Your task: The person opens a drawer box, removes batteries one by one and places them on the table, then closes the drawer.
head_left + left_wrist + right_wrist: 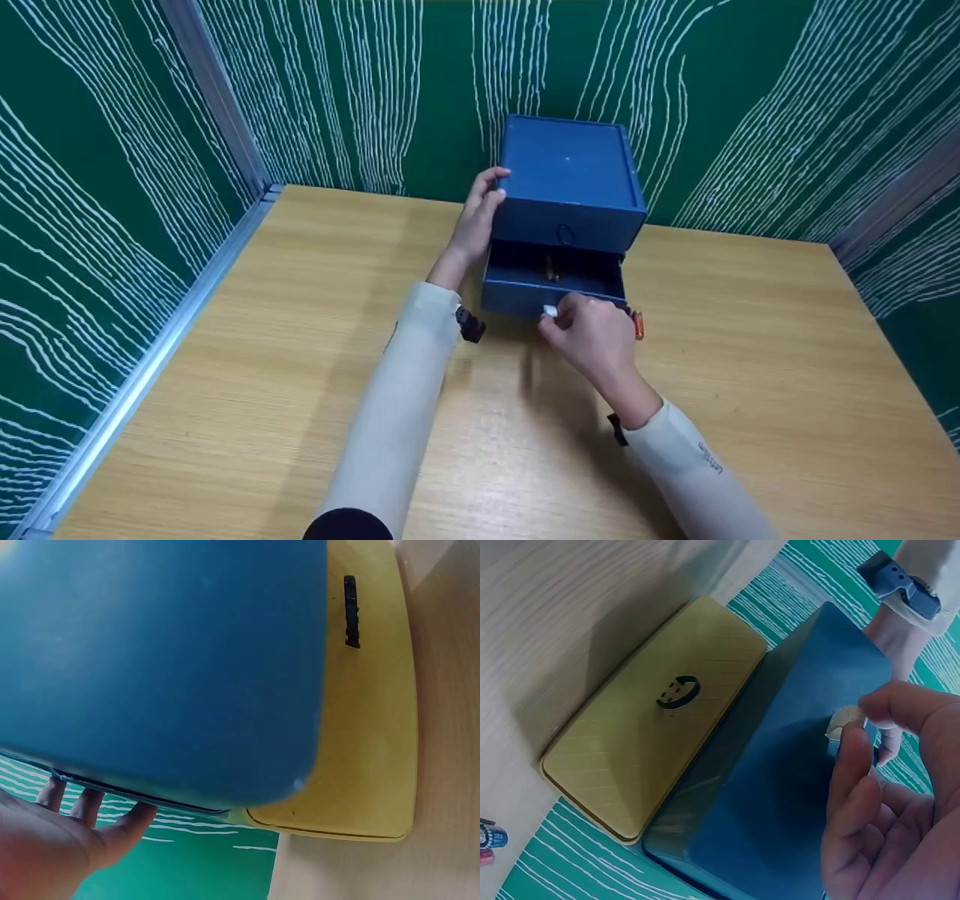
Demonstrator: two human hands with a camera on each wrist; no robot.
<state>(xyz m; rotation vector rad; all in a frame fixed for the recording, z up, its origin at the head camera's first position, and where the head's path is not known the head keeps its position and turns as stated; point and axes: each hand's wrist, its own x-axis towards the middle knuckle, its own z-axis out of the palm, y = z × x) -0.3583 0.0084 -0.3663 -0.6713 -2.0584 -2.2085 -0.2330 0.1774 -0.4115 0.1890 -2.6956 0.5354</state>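
Note:
A blue drawer cabinet [570,165] stands at the back of the table, its middle drawer [517,296] pulled out. Inside that drawer lies a small brass-coloured object [551,268], too small to identify. My right hand [598,334] pinches the white handle [846,720] on the drawer's front between thumb and forefinger. My left hand [476,221] rests against the cabinet's left side, its fingers [124,829] touching the side wall. A closed yellow drawer [652,735] with a black handle [679,692] sits below the blue one.
A red battery [639,325] lies on the table [750,375] right of the drawer. A blue battery [493,837] shows at the edge of the right wrist view. Green panels [442,90] with white lines rise behind and beside the table.

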